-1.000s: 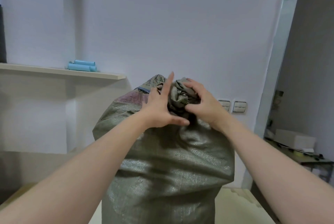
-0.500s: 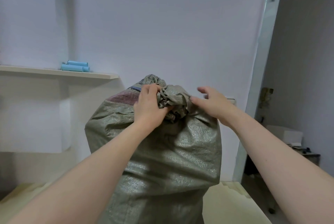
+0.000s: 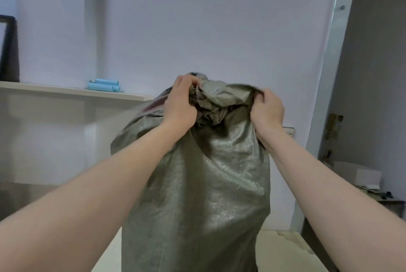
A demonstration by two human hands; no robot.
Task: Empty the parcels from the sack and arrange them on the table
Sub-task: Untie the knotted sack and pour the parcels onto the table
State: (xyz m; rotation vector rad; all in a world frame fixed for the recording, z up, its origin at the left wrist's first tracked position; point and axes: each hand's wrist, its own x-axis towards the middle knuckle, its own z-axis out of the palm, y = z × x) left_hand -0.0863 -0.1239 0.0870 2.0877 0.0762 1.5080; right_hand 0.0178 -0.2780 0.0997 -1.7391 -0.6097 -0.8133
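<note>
Two hands' fingers (image 3: 185,82) grip the sack (image 3: 197,184) at its bunched top.

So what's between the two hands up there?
The bunched mouth of the sack, in the head view. The left hand and the right hand each grip fabric beside it.

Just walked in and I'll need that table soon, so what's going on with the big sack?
A person is working at the top of a tall grey-green woven sack that stands upright on the pale table. The left hand grips the bunched fabric at the neck, and the right hand grips the fabric at the right side of the mouth. The sack looks full and its mouth is crumpled closed. No parcels are out yet.
</note>
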